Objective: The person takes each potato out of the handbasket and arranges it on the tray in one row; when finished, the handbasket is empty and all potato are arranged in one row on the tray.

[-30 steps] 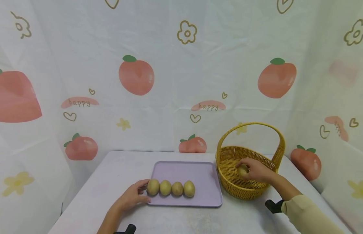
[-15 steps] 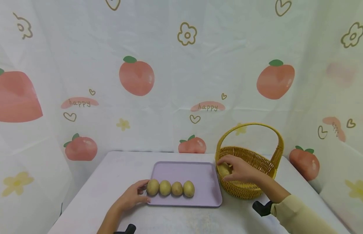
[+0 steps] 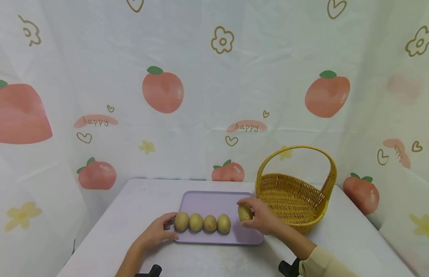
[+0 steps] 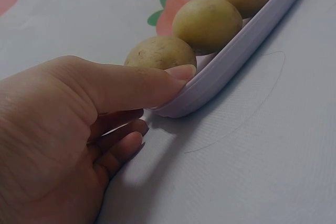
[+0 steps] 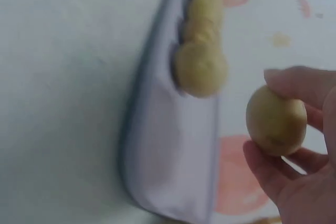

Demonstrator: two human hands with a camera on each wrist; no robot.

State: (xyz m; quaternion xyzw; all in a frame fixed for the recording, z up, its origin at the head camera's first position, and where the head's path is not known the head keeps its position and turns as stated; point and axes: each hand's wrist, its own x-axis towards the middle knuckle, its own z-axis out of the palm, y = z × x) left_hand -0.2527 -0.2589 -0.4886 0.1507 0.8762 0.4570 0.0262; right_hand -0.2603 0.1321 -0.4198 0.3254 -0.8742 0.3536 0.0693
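Note:
My right hand (image 3: 261, 215) holds a potato (image 5: 275, 120) between thumb and fingers, above the right part of the lilac tray (image 3: 235, 236). Several potatoes stand side by side in a row on the tray's left half; the leftmost potato (image 3: 181, 221) is right by my left hand (image 3: 155, 232). That hand grips the tray's near left corner. In the left wrist view its thumb (image 4: 157, 82) lies over the rim beside a potato, while the other fingers curl low on the outer side, partly hidden.
A yellow woven basket (image 3: 290, 207) with a tall arched handle (image 3: 299, 147) stands right of the tray, its near left side partly behind my right hand. The white table (image 3: 145, 196) meets a printed curtain (image 3: 197, 146) at the back.
My right hand has carried the potato leftward, from inside the basket over its rim to above the tray. The left hand, the tray and the row of potatoes have stayed in place.

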